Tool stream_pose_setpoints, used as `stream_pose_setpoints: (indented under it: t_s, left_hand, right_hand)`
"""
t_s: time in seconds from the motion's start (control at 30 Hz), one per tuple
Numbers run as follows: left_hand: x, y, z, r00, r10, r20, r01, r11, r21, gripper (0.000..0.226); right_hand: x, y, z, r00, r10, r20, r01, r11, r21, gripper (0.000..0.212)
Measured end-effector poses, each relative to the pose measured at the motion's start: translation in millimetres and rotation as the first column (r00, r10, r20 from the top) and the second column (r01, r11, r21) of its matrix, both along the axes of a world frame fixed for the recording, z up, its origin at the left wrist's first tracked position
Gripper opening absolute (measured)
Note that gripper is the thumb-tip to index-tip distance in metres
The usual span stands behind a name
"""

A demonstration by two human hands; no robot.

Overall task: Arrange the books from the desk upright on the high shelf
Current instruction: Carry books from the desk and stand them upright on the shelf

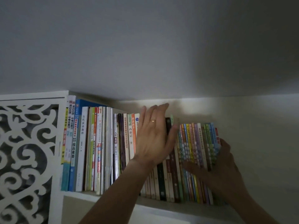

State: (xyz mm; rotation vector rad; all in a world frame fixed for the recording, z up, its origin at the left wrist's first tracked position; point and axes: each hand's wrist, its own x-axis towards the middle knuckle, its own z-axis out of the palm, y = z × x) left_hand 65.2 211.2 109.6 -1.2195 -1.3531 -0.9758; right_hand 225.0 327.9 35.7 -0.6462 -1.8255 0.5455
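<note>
Both hands raised to the high shelf (145, 201), working one row of books (103, 147) that stands upright, spines outward, from the carved white side panel (27, 159) across to the far end.

Left hand (153, 139): flat and open, fingers straight and together, a ring on one of them, palm laid against the spines near the middle of the row. Nothing gripped; looks like a push or a steadying press, probably to keep those books seated back and upright while the other end is dealt with. To the left of this hand, taller volumes already neat and vertical. Directly behind and below its palm, a dark-spined book (168, 126) and its neighbours, partly hidden.

Right hand (224, 165): in shadow and blurred, wrapped around the outer end of a bundle of thin colourful books (197, 143). Fingers across the lower spines, the rest of the hand against the last cover on the open side. Likely a squeeze toward the left hand, since nothing bookend-like stands beyond that last book and thin volumes lean easily. Exact curl of the fingers hard to read in the dim light.

Between the two hands, the books closely packed, slightly tilted leftward at the top. No table in view.
</note>
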Motion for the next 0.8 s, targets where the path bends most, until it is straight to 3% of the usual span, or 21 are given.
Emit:
stream_pose_setpoints:
  t_s: [0.07,0.23,0.37,0.53,0.67,0.8]
  left_hand:
    - [2.6,7.3,2.1,0.992,-0.123,-0.028,0.121,0.991,-0.057,0.041]
    - [0.9,11.7,8.0,0.982,-0.170,0.087,0.172,0.985,-0.020,0.033]
    - [-3.1,4.5,0.0,0.958,-0.236,0.163,0.251,0.965,-0.078,0.072]
    - [-3.0,0.6,-21.3,0.987,-0.121,0.105,0.121,0.993,0.010,0.064]
    - [9.9,0.5,-23.1,0.986,-0.061,0.154,0.058,0.998,0.028,0.058]
    - [25.3,3.3,-30.3,0.981,0.119,0.154,-0.127,0.991,0.046,0.055]
  right_hand:
    - [0.0,-0.9,-8.0,1.000,0.000,0.004,0.000,1.000,0.017,0.133]
    - [-1.0,-5.1,-23.2,0.999,0.024,0.023,-0.024,1.000,-0.014,0.145]
    - [-4.9,-7.8,-20.3,1.000,0.003,0.000,-0.003,0.999,-0.045,0.147]
    - [-5.2,-13.5,-16.4,0.999,-0.042,0.019,0.043,0.998,-0.041,0.152]
    - [-4.4,-21.7,-13.6,0.991,-0.121,0.053,0.123,0.992,-0.025,0.156]
    - [-3.6,-29.7,-13.8,0.977,-0.198,0.075,0.192,0.978,0.076,0.149]
